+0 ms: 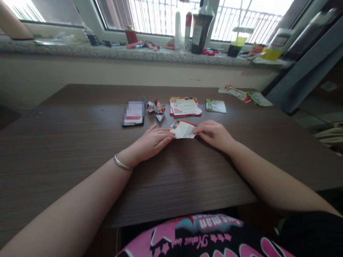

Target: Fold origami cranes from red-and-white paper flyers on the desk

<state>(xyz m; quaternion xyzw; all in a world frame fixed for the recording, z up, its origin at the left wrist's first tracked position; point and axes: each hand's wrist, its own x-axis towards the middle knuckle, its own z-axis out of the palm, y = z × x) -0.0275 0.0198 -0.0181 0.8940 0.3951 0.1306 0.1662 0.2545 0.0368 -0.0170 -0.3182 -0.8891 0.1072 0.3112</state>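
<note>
A small printed sheet of paper [183, 129], creased and with a colourful corner, lies on the table between my hands. My left hand [154, 141], with a bangle on its wrist, rests with fingers stretched out and their tips on the paper's left edge. At the opposite edge, my right hand [214, 134] pinches the paper between thumb and fingers. Just beyond it is a stack of printed sheets [184, 106]. Several folded paper pieces [157, 108] sit close together to the left of that stack.
A phone [133, 113] with a blurred screen lies left of the folded pieces. Small cards [215, 106] and more leaflets [238, 94] are toward the right back. Bottles [201, 30] and small items line the stone windowsill [160, 53] behind the wooden table [66, 142].
</note>
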